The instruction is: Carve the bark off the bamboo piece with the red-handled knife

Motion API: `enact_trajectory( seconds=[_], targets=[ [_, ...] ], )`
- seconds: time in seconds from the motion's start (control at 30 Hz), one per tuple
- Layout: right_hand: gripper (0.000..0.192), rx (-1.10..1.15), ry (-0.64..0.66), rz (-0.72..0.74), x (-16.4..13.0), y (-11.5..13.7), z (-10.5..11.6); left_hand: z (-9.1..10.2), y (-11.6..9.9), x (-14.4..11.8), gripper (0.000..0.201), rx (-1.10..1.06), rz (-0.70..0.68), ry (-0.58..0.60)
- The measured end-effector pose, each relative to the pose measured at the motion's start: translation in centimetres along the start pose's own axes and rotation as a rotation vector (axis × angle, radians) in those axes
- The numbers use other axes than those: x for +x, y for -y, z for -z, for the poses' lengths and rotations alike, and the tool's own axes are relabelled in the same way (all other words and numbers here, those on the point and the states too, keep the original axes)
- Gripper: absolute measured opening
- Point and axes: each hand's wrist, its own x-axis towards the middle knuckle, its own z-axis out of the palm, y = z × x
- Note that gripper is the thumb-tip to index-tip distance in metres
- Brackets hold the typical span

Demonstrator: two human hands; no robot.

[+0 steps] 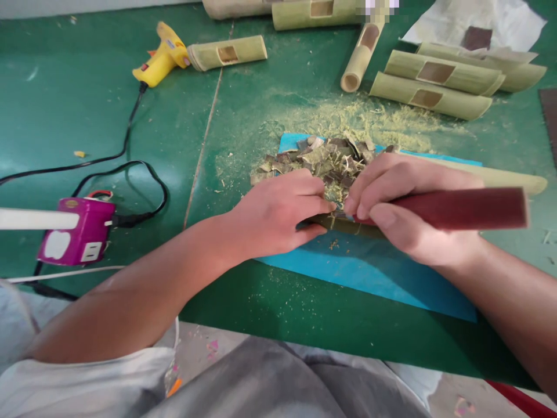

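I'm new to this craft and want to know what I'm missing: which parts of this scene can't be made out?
- Working end of the red-handled tool, head view: hidden by the right hand.
- Bamboo piece being worked: mostly covered by both hands; the left hand hides its end.
- Spot at the top edge: blurred out.
- Bamboo tubes at the top: cut off by the frame edge.

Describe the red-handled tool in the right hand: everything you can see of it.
The tool shows a dark red, smooth, squared handle, possibly wood, lying nearly level and pointing right. The right hand grips its front end, hiding the blade. Its tip meets the bamboo piece, which the left hand steadies on the blue mat.
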Motion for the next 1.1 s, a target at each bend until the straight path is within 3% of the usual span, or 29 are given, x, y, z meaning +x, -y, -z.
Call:
enact_trajectory(
  seconds=[0.47, 0.73, 1.0, 1.1],
  targets=[
    [0.018, 0.007, -0.041, 0.075, -0.5, -0.3, -0.1, 0.2, 0.0, -0.1, 0.017, -0.039, -0.024, -0.003],
    [0.022, 0.026, -0.090, 0.046, -1.2, -0.5, 0.0, 0.0, 0.2, 0.0, 0.019, -0.022, -0.082, -0.053],
    [0.022, 0.136, -0.286, 0.102, -2.0, -0.5, -0.4, 0.1, -0.1, 0.0, 0.020, 0.013, -0.055, -0.029],
    [0.034, 0.149, -0.474, 0.136, -1.3, 0.3, -0.4, 0.0, -0.2, 0.0, 0.020, 0.009, -0.060, -0.042]
  ],
)
